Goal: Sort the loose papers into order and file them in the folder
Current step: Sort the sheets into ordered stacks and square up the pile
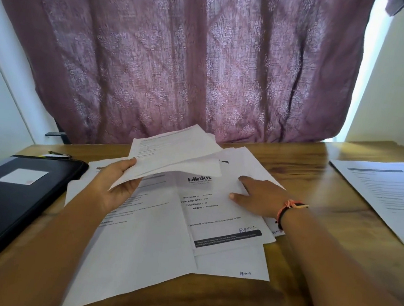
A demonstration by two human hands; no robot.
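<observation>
Table [323, 164]: I see a wooden top; its near edge is covered at the middle by paper.
Loose papers [141, 258]: an untidy, overlapping spread of white sheets lies at the middle of the table, and the largest sheet reaches the near edge. Small handwritten marks show at some lower corners; I cannot read them.
Blinkit sheet [214, 218]: it lies on top of the spread, right of centre, printed side up, with a dark band along its near edge.
Folder [6, 205]: black and closed, it lies flat at the left edge of the table, just beside the spread, with a white label [22, 176] on its cover.
Right hand [258, 195]: palm down on the far right part of the spread, with fingers extended and flat on the paper, gripping nothing. A wristband [289, 210] sits on the wrist.
Left hand [116, 184]: raised above the spread, with the thumb on top and fingers curled beneath.
Held sheets [176, 155]: the left hand pinches several pages by their left edge; they fan out and sag toward the right, above the spread.
Separate stack [389, 195]: printed pages lie squared near the right edge, well apart from the spread.
Small object [57, 155]: it lies just beyond the folder; I cannot tell what it is.
Curtain [193, 53]: patterned mauve fabric hangs behind the far edge.
</observation>
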